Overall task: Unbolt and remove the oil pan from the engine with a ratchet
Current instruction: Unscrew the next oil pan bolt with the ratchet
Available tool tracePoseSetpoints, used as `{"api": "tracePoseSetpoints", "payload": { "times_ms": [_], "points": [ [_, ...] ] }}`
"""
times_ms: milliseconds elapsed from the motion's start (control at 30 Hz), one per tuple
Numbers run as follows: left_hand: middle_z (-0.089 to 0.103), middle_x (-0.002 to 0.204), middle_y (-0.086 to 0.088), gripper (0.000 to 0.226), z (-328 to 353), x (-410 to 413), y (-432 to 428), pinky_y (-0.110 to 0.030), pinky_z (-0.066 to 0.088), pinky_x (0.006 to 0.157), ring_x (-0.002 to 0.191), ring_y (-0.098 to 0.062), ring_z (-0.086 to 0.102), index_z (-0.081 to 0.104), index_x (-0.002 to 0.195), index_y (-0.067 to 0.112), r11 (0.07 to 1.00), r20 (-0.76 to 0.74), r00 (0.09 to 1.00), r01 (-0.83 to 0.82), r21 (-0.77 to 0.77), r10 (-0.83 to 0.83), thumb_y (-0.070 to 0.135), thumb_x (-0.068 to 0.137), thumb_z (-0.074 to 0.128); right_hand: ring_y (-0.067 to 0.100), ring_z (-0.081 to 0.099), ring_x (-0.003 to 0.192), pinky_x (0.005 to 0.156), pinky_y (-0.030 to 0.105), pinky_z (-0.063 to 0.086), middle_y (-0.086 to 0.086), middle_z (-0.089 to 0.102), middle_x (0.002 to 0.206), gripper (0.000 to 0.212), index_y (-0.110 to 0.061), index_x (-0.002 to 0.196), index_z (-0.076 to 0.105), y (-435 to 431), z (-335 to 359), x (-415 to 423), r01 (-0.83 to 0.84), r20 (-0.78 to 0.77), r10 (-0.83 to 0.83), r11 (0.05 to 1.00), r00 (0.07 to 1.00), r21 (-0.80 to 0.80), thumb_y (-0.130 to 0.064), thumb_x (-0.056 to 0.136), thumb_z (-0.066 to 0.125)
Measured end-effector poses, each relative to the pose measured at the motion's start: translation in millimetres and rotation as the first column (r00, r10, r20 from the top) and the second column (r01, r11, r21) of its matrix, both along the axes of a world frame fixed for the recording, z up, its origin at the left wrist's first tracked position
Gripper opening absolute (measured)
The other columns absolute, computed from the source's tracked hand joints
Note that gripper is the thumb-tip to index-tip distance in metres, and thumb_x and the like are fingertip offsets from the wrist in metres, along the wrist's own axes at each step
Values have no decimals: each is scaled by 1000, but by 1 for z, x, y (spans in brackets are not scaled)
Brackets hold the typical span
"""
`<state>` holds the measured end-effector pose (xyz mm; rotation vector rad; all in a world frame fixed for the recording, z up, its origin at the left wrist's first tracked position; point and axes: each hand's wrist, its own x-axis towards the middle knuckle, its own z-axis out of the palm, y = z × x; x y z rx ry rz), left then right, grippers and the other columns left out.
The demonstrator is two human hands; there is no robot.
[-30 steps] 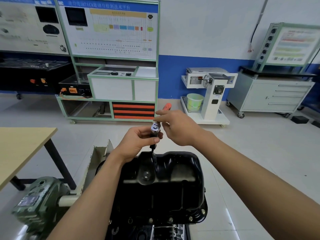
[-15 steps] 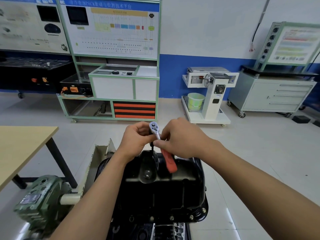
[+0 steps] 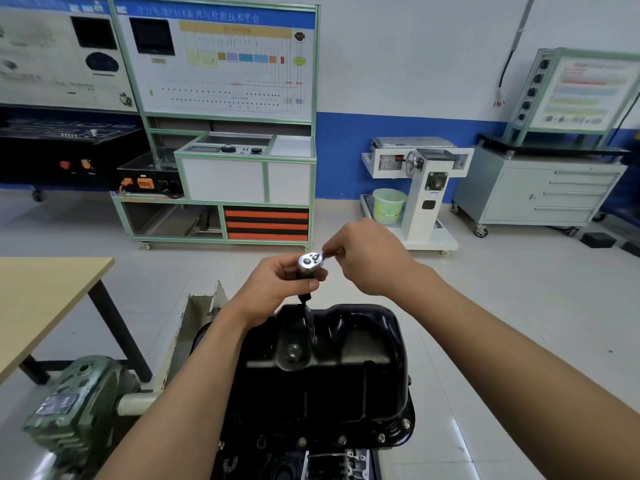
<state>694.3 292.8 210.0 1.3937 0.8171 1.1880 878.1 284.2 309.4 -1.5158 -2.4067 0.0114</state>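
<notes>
- L hand (image 3: 277, 289): fingers + thumb curled round the chrome barrel just under the head of the ratchet (image 3: 312, 260); wrist sits above the pan's far-left corner.
- R hand (image 3: 367, 261): just right of the L hand. Fingertips pinch the ratchet's shank right next to the head; rest of the handle is hidden by the hand.
- Both hands are clamped on the ratchet and close together. The head lies between them, flat face up toward the cam.
- Black extension bar (image 3: 304, 299) drops from under the L fingers toward the pan's far edge. Its tip is hidden behind the rim, so can't tell if it's seated on a bolt.
- Oil pan (image 3: 346, 375): glossy black, straight below both hands and nearer the cam, between the two forearms, sump side up on the engine (image 3: 343, 462).
- Round shiny fitting (image 3: 293, 351) in a recess on the pan's left half, below the L wrist.
- Flange bolts (image 3: 341, 439): a row in place along the pan's near edge, well below the hands.
- Left of the L forearm: green gearbox (image 3: 79, 403) w/ a cream bracket (image 3: 194, 327) beside the pan.
- Farther left: light wood tabletop (image 3: 41, 299) on black legs.
- Beyond the hands, across the tiled floor (image 3: 519, 323): green-framed training board (image 3: 228, 64), pale green bucket (image 3: 388, 204) on a white stand, grey drawer cabinet (image 3: 540, 192) off to the right.
</notes>
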Motion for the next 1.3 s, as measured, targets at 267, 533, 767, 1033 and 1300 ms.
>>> {"api": "tracePoseSetpoints", "payload": {
  "times_ms": [267,533,767,1033,1300],
  "points": [
    [77,97,-11,30,1,-2,1,-31,55,70,80,-17,69,81,98,19,997,58,996,68,-29,-66,0,76,74,27,58,117,97,42,47,3,70,121,31,-13,108,77,15,-4,-1,-144,-117,144,990,983,3,1,94,53],
    [77,90,-7,34,1,4,1,-28,56,74,77,-16,71,76,104,9,995,55,994,-100,12,99,-1,72,80,27,59,86,69,32,49,4,70,99,24,-29,106,74,0,-6,6,-10,1,10,999,1000,33,-26,94,54],
    [79,91,-8,26,1,5,-2,-27,58,79,86,-18,75,77,90,14,982,57,984,-175,78,171,0,69,84,20,59,75,63,30,47,-2,66,78,26,-26,84,76,-27,-2,2,-9,-18,8,999,1000,-34,-48,87,63],
    [78,85,-6,29,2,6,0,-34,60,78,78,-20,72,71,92,5,977,44,979,-204,65,201,-20,77,74,17,65,71,70,39,56,-1,72,74,25,-21,82,78,-37,-2,0,-115,-175,82,976,981,-183,-45,80,75],
    [77,86,-3,32,0,1,0,-25,55,73,81,-13,70,72,103,9,999,13,1000,-28,18,28,-13,80,72,14,57,80,74,28,49,-1,72,98,24,-26,109,77,-2,5,8,-40,-53,37,997,998,-64,-17,92,62]
  ]
}}
